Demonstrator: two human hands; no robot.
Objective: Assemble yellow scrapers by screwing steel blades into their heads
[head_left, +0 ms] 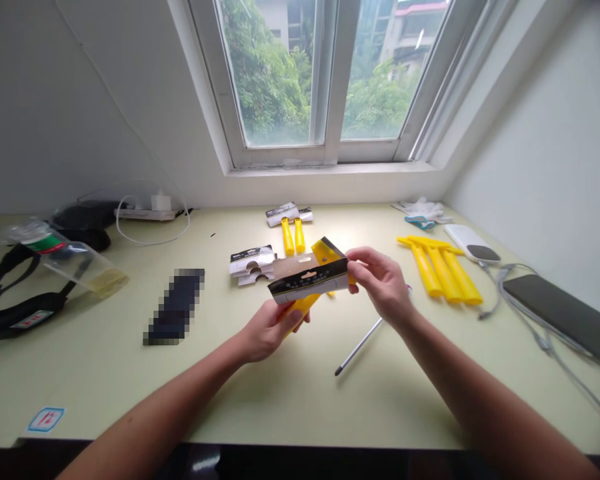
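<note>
My left hand [266, 333] is closed around the handle of a yellow scraper [306, 304], held above the middle of the desk. A black and white cardboard header card [310, 279], folded open and with a hang hole, covers part of the scraper. The scraper's wide yellow head [329, 252] shows behind the card. With thumb and fingers, my right hand [377, 277] pinches the card's right end. Below that hand a screwdriver [359, 348] lies on the desk, its handle mostly hidden. A small stack of similar cards [253, 262] rests left of the held card.
Two carded yellow scrapers [293, 235] lie near the window. Several uncarded ones [443, 270] are at right, by white gloves [425, 210], a white device [473, 242], cables and a dark power bank [563, 313]. At left are a pixelated dark rectangle [175, 307] and a plastic bottle [75, 260].
</note>
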